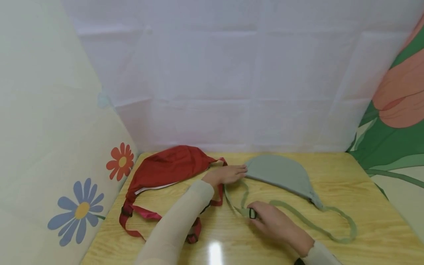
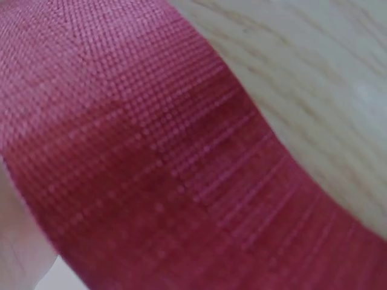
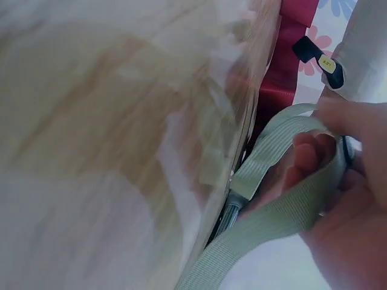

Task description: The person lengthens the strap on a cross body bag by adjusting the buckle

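A grey-green waist bag [image 1: 278, 172] lies at the back of the table, its green strap [image 1: 311, 221] looping out in front. My right hand [image 1: 276, 224] grips that strap beside a black slider [image 1: 252, 213]; the right wrist view has the webbing [image 3: 272, 226] running through the curled fingers. Fingers stretched out, my left hand [image 1: 228, 174] reaches the left end of the grey-green bag, its thumb hidden. To its left rests a red waist bag [image 1: 172, 165] with a pale zip edge. Its red strap [image 2: 175, 157] fills most of the left wrist view.
The red bag's strap [image 1: 132, 233] trails forward, partly under my left sleeve [image 1: 180, 224], with a black-and-red buckle [image 1: 192, 238] near the table's front. A white sheet [image 1: 212, 81] hangs behind the wooden table [image 1: 371, 221]. Flower-printed cloths stand at both sides.
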Demonstrator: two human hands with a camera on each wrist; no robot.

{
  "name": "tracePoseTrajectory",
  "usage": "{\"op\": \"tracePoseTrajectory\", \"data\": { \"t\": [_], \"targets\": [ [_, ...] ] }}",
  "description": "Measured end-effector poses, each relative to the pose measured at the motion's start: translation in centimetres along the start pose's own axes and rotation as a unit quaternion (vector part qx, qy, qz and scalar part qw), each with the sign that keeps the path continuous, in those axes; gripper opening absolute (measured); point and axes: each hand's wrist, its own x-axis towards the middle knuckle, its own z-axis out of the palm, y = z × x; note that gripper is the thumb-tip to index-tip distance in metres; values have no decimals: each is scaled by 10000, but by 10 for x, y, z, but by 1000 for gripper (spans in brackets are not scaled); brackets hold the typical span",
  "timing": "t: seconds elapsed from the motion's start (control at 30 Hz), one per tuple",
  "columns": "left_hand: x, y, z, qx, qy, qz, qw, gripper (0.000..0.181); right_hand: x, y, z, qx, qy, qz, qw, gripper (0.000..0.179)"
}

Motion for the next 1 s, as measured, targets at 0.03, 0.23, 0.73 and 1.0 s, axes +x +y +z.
{"op": "tracePoseTrajectory", "data": {
  "t": [0.03,0.23,0.73,1.0],
  "targets": [
    [0,0,0,9,3,-3,10000,55,-1,0,-1,-63,93,-124,9999,29],
    [-1,1,-2,46,14,45,10000,56,-6,3,-3,-263,494,-1021,9932,32],
    [1,1,1,-39,-82,-78,9999,57,-13,-13,-10,556,855,-2579,9608,37],
    [2,2,3,78,-102,-167,9998,58,-15,-16,-1,146,825,-2942,9521,33]
  ]
}}
